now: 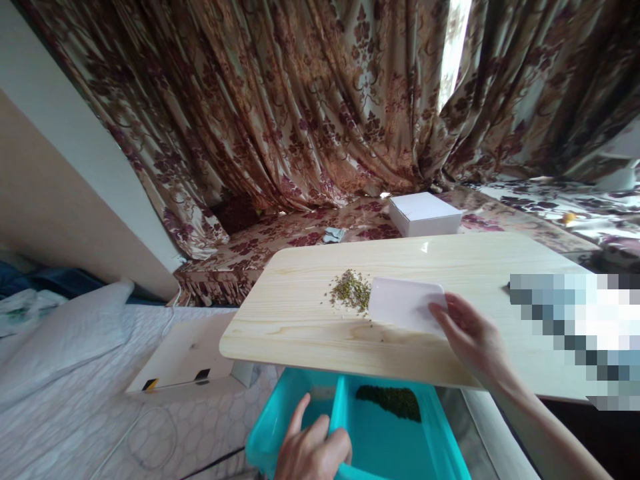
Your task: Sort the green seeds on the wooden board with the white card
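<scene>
My right hand [470, 333] is closed on the end of a flat white plastic sheet [407, 303], thumb on top. The sheet lies low over the wooden tabletop, its far edge touching a small pile of green beans [351, 290] that look like mung beans, with some pale grains among them. My left hand [315, 445] grips a teal divided bin [385, 453] at its divider, with the index finger stretched out and the other fingers curled. Green beans [390, 401] lie along the far side of the bin's right compartment. A few pale grains [323, 392] show in the left compartment.
The light wooden table [290, 333] stands above the bin. Behind it is a white box [425, 213] on a patterned cloth, near a folded pale cloth [333, 235]. A flat white carton [190, 353] lies on the bed at left. A blurred-out object [585, 340] is at right.
</scene>
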{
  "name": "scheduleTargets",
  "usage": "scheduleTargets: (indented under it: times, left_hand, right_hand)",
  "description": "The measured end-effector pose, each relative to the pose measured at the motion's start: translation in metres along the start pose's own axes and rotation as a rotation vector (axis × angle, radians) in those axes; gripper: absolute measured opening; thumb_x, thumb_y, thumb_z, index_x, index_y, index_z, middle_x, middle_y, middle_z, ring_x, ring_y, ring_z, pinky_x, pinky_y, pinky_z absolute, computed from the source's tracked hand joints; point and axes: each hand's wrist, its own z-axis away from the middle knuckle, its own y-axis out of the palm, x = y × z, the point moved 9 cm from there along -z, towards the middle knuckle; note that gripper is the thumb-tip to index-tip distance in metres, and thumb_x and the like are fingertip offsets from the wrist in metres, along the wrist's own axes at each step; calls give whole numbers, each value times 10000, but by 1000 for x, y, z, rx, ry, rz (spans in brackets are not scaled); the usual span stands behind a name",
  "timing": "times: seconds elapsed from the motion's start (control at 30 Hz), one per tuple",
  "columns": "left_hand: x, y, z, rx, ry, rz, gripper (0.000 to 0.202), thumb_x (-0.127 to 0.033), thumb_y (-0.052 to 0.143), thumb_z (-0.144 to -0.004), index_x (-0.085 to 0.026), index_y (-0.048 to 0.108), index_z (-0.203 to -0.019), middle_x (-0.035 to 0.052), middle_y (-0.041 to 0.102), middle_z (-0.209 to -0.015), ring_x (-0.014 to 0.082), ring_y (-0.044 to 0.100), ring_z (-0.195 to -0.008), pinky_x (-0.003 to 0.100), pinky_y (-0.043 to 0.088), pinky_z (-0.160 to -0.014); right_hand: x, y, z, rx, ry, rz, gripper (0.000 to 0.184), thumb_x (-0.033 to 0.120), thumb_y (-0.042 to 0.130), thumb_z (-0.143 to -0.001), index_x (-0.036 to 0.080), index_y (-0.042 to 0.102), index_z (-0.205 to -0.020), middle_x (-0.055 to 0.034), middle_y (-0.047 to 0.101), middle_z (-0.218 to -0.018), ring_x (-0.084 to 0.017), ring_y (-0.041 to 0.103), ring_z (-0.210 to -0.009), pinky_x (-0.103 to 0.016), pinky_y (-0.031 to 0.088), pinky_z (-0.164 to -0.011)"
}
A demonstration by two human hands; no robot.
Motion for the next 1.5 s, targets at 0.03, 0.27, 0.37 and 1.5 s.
scheduleTargets:
  times: [0.03,0.27,0.37,1.5]
  left_hand:
    - [0,3,1,-7,12,-35,215,-352,588,-834,-248,500,-668,-70,461,-588,123,524,-470,508,451,-984]
    - [4,14,4,-85,3,-81,187,-250,578,-782,-257,456,-640,-77,414,-558,125,473,-425,508,452,-973]
    - [4,13,3,-84,-8,-46,186,-270,579,-771,-257,444,-645,-78,393,-563,129,468,-428,520,434,-987]
    - [2,-9,-3,4,-45,154,406,-563,744,-702,-230,513,-683,-75,472,-625,150,583,-560,615,418,-977]
  right_hand:
    - [0,1,0,9,0,-4,328,524,672,-706,224,647,-836,-65,756,-767,-223,717,-695,-291,575,-602]
    - [7,2,10,51,60,-15,288,507,700,-667,239,669,-767,-51,751,-742,-257,716,-760,-306,584,-631]
    - [12,5,16,95,88,-21,311,537,700,-653,236,685,-727,-56,753,-740,-267,712,-763,-309,583,-615]
    - [2,-25,52,20,238,-71,337,476,793,-544,248,729,-784,-37,765,-768,-268,720,-781,-301,601,-632]
